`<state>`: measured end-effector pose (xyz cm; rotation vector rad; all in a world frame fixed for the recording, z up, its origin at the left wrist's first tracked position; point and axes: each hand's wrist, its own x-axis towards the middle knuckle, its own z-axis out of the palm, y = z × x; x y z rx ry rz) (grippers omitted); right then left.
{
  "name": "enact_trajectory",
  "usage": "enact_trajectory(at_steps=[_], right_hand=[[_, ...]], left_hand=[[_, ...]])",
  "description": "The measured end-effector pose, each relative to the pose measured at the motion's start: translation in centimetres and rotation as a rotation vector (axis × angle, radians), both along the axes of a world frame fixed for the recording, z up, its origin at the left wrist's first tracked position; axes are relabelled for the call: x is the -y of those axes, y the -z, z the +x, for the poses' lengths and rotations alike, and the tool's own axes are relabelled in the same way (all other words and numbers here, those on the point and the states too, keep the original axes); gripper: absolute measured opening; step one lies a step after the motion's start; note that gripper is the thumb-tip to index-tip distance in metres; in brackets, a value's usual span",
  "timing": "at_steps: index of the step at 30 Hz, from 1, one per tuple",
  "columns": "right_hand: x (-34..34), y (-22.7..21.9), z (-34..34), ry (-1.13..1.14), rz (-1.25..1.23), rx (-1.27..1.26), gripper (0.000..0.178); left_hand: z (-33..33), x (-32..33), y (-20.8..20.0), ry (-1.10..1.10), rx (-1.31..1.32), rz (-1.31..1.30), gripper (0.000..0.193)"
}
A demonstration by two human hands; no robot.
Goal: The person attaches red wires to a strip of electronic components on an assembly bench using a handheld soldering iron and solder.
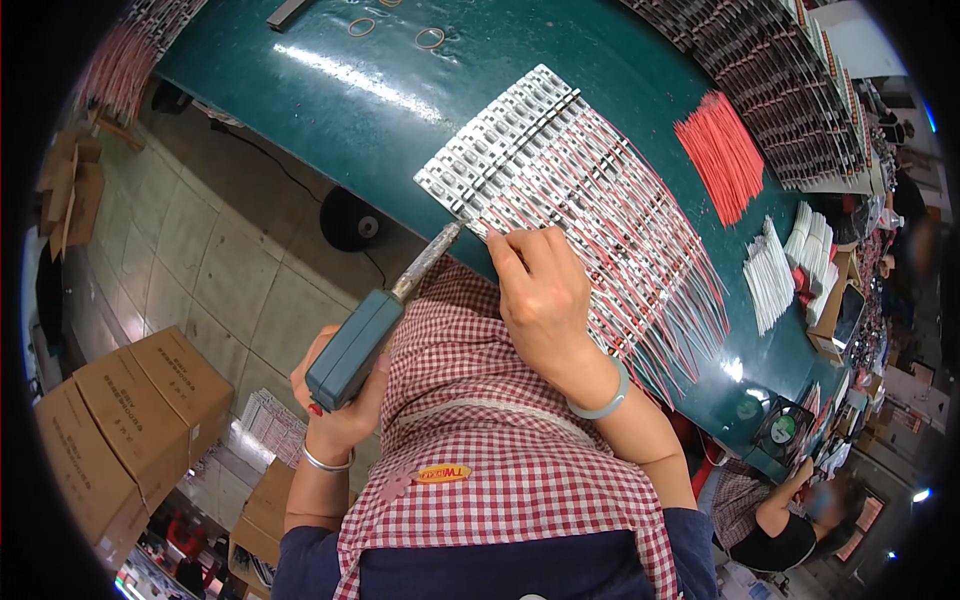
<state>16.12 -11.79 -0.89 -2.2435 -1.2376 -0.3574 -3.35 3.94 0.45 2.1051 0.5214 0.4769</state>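
currently, a gun-shaped tool (356,345) is gripped by the left hand (352,414). at the wired panel (560,170), the right hand (545,290) is curled, its grip unclear.

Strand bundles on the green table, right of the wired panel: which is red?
The bundle beside the stacked boards at upper right; the other bundles, lower in view, are white.

Short lettering stands on the orange oval patch (443,473) of the checked apron (500,508), and dark print, too small to read, marks the brown cardboard boxes (135,425) at left.
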Motion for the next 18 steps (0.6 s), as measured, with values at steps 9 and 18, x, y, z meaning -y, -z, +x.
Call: enact_trajectory(at_steps=[9, 18], right_hand=[[-0.2, 0.2, -0.2, 0.009, 0.003, 0.013, 0.026], [-0.4, 0.1, -0.3, 0.019, 0.007, 0.021, 0.025]], left_hand=[[0.7, 0.2, -0.3, 0.017, 0.037, 0.022, 0.021], [-1.3, 0.2, 1.4, -0.057, 0.010, -0.078, 0.019]])
